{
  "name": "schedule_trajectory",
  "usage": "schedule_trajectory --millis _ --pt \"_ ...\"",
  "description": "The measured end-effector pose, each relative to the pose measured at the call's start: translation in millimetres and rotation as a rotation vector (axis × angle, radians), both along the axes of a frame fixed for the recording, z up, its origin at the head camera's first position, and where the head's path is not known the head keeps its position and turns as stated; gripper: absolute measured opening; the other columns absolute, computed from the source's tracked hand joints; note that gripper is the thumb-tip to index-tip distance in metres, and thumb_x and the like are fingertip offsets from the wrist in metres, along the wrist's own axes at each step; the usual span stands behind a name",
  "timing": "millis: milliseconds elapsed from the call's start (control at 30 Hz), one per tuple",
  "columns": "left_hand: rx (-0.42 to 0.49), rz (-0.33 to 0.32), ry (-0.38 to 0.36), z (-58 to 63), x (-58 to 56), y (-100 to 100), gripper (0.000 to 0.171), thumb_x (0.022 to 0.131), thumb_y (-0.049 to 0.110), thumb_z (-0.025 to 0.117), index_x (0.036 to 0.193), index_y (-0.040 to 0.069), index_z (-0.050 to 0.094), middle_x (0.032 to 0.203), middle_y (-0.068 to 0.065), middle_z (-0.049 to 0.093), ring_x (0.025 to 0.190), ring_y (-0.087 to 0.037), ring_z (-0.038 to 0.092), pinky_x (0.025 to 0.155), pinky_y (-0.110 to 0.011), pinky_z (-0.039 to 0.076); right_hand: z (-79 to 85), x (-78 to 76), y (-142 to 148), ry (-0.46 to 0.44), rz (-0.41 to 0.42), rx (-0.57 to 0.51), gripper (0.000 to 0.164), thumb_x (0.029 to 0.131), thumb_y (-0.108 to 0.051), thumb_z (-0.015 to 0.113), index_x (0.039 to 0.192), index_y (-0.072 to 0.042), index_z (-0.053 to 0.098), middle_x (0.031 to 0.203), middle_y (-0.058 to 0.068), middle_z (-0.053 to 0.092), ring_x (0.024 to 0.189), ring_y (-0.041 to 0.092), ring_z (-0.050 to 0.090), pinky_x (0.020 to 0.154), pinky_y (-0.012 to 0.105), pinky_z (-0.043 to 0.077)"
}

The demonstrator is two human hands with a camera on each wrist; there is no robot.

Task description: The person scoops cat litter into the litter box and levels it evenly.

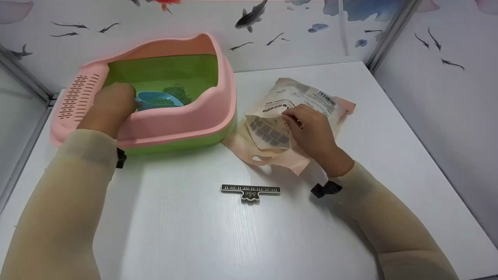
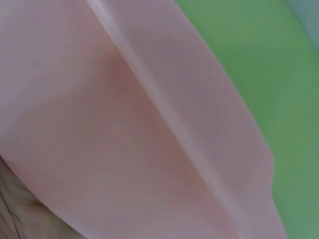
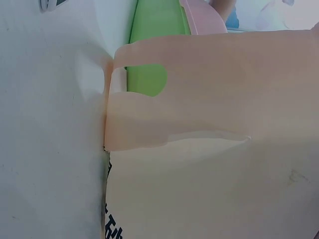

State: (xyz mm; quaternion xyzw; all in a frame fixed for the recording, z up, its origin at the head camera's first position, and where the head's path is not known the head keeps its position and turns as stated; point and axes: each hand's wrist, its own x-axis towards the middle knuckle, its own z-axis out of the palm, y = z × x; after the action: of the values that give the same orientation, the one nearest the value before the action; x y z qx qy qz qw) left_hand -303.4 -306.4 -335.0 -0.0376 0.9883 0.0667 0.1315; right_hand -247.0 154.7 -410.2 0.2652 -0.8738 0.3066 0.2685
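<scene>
In the head view my left hand (image 1: 114, 102) reaches over the near wall of a pink and green litter box (image 1: 175, 121). It grips a blue scoop (image 1: 151, 95) that has green pellets in it; the handle is hidden by the fingers. More green pellets (image 1: 178, 92) lie on the box floor behind the scoop. My right hand (image 1: 313, 130) pinches the opened edge of a pale peach printed bag (image 1: 297, 93) lying on the table. The right wrist view shows that bag's handle hole and torn edge close up. Mostly the box's pink wall (image 2: 124, 124) fills the left wrist view.
A flat black-and-silver clip (image 1: 251, 189) with a piano-key pattern lies on the white table (image 1: 186, 233), in front of the bag. White panels painted with fish (image 1: 251, 16) stand behind and to the right. A slotted pink step (image 1: 79, 97) forms the box's left end.
</scene>
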Motion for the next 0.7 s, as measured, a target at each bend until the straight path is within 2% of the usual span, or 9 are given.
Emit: schedule_trajectory --millis 100,367,700 --pt "-0.033 -0.032 0.000 0.6 -0.4 0.1 0.037 0.103 0.022 0.060 0.124 -0.007 0.066 0.118 -0.027 0.067 0.096 -0.037 0.058 0.088 -0.054 0.050 -0.7 -0.5 -0.1 0.001 0.004 -0.001 0.013 0.099 -0.014 0.070 0.100 -0.002 0.076 0.092 0.011 0.075 0.073 0.019 0.061 0.064 0.030 0.049" --pt "-0.035 -0.060 -0.010 0.3 -2.1 1.6 0.039 0.103 0.023 0.061 0.128 -0.007 0.065 0.122 -0.029 0.067 0.100 -0.038 0.060 0.091 -0.056 0.051 -1.9 -0.9 0.2 -0.006 0.007 -0.003 0.012 0.100 -0.013 0.070 0.100 -0.003 0.077 0.092 0.011 0.075 0.075 0.018 0.062 0.065 0.029 0.048" --pt "-0.114 -0.145 0.013 6.9 1.0 0.7 0.034 0.102 0.022 0.064 0.117 -0.008 0.069 0.107 -0.026 0.072 0.087 -0.034 0.065 0.081 -0.052 0.054 -2.8 -0.8 -0.5 -0.017 0.008 0.002 0.013 0.101 -0.014 0.069 0.102 -0.003 0.076 0.092 0.011 0.074 0.077 0.019 0.063 0.066 0.030 0.049"
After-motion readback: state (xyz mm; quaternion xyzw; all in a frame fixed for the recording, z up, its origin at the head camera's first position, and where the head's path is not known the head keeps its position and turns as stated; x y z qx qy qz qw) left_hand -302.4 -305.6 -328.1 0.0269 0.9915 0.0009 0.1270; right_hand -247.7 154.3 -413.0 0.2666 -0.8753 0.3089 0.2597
